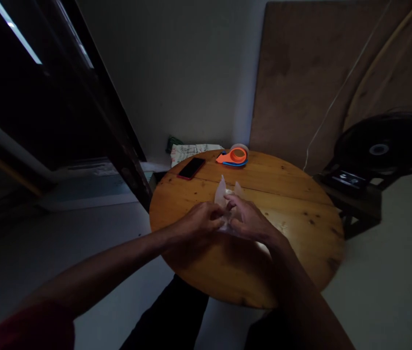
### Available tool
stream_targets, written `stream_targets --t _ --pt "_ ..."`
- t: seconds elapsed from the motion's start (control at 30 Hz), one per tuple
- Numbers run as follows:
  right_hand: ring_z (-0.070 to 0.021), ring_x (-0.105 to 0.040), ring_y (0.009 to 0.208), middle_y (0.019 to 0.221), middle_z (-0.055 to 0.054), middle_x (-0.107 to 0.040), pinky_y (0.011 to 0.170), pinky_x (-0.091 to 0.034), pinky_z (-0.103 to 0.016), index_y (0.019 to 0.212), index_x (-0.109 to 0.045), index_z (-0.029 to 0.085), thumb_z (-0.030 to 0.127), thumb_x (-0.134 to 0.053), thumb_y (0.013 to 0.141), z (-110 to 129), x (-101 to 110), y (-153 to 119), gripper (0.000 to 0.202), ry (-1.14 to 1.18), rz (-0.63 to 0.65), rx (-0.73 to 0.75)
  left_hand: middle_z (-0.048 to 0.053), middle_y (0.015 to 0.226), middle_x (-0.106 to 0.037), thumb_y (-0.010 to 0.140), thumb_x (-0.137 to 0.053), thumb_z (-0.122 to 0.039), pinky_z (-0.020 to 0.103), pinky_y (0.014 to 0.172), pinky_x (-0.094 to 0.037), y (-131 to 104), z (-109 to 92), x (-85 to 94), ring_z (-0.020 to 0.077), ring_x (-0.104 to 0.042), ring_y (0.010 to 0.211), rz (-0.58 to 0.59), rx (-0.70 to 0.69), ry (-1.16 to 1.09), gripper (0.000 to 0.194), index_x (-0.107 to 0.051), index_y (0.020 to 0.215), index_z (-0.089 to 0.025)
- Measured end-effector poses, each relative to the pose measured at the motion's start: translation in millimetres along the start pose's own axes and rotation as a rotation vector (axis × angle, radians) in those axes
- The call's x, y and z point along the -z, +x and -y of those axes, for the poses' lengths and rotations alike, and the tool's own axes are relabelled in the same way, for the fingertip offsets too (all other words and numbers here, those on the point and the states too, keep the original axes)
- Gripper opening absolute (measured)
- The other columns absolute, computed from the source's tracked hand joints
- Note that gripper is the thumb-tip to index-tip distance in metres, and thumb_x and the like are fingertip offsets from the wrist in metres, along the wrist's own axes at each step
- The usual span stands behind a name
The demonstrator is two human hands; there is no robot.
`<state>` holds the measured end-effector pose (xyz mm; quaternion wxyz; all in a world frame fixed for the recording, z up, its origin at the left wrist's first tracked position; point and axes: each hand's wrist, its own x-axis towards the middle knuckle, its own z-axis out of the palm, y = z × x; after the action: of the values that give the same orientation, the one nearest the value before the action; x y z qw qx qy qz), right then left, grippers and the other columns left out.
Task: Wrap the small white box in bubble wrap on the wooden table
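Both the left hand (206,217) and the right hand (248,219) are on one bag (221,190), thin and translucent, near the middle of the round bench (300,199). Left: fingers and thumb pinched together on the bag's near left part. Right: fingers bent over the bag's right side, forefinger and thumb apart; whether they close on the film cannot be told. Two pointed ends of the bag stand up beyond the fingers. Contents, if any: hidden.

Risks, in the inspector's judgement:

1. Tearing. Film this thin could split if the hands pull against each other or a nail catches.
2. Slipping. Smooth film may slide from the right hand if its hold is loose.
3. Draught. The fan (379,149), right of the bench, could lift the upright ends if running; this is not confirmed.
4. Poor light. Dim conditions may hide a crease or small hole.
5. Snagging. The tape cutter (225,157) lies beyond the bag, near the far edge; a forward reach could knock it off. The phone (191,168), to its left, is less exposed.
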<state>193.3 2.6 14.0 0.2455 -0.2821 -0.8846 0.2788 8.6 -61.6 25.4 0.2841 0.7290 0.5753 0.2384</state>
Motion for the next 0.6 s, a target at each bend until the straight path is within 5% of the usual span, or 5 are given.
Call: stream_targets --t 0.17,0.43,0.6 --pt "-0.0218 -0.06 0.094 0.105 -0.007 -0.065 0.083 -0.044 -0.034 0.117 -0.057 0.018 0.016 -0.056 0.07 -10.9 3.1 -0.8 0.047 0.036 -0.06 -0.075 0.006 0.098 -0.059 0.08 -0.057 -0.026 0.031 0.081 -0.044 -5.9 1.5 -11.1 0.0201 -0.056 0.091 -0.187 -0.211 0.359 0.015 -0.067 0.089 -0.019" --pt "-0.0154 -0.057 0.072 0.083 -0.001 -0.065 0.064 -0.041 -0.026 0.092 -0.061 0.019 0.032 -0.056 0.079 -15.5 18.9 -7.6 0.019 -0.01 -0.032 -0.254 0.006 0.102 -0.058 0.083 -0.054 -0.024 0.034 0.087 -0.044 -9.3 5.6 -17.4 0.0205 -0.055 0.095 -0.22 -0.277 0.403 0.014 -0.065 0.091 -0.021" --pt "-0.0159 -0.057 0.073 0.097 -0.007 -0.063 0.066 -0.041 -0.027 0.097 -0.06 0.018 0.04 -0.059 0.078 -6.1 20.5 -33.3 0.028 -0.222 -0.13 -0.442 0.006 0.102 -0.057 0.085 -0.052 -0.027 0.037 0.087 -0.042 -10.2 11.1 -26.6 0.022 -0.052 0.094 -0.301 -0.303 0.411 0.017 -0.064 0.093 -0.021"
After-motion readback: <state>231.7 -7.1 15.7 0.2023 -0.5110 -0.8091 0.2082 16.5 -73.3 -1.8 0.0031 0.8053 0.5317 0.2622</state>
